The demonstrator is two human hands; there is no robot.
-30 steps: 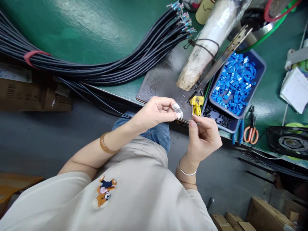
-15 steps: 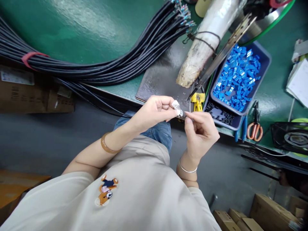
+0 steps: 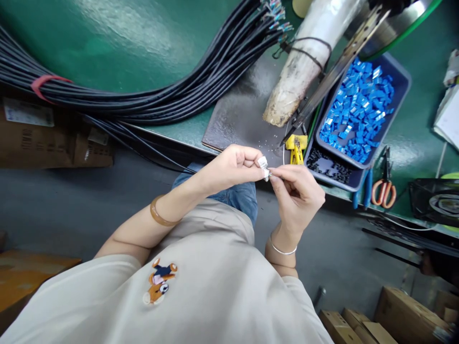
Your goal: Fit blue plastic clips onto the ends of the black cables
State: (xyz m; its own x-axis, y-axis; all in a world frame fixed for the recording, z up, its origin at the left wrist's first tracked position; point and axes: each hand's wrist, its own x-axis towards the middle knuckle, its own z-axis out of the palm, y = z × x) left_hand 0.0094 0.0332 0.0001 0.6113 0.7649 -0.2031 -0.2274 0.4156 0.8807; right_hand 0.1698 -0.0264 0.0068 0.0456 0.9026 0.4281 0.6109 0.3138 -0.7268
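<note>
My left hand (image 3: 241, 165) is closed in a pinch near the table's front edge, with white wrapping (image 3: 263, 162) at its fingertips. It grips the end of a cable, mostly hidden; thin wires (image 3: 269, 175) poke out past the fingertips. My right hand (image 3: 298, 188) pinches these wires between thumb and forefinger, nearly touching the left fingertips. A black cable (image 3: 161, 161) runs from the left and passes behind my left forearm. Just beyond my right hand lies a yellow-handled tool (image 3: 296, 148).
A thick bundle of black cables (image 3: 143, 102) with stripped ends crosses the green table (image 3: 118, 43). To the right are a bin of blue clips (image 3: 400, 81), small black parts (image 3: 328, 165) and orange-handled scissors (image 3: 383, 191). A wrapped roll (image 3: 304, 67) slants above the dark mat (image 3: 233, 119).
My right hand has moved slightly left, and its fingertips now pinch the wires close to my left fingertips. The left hand keeps its grip, and the view has shifted slightly.
</note>
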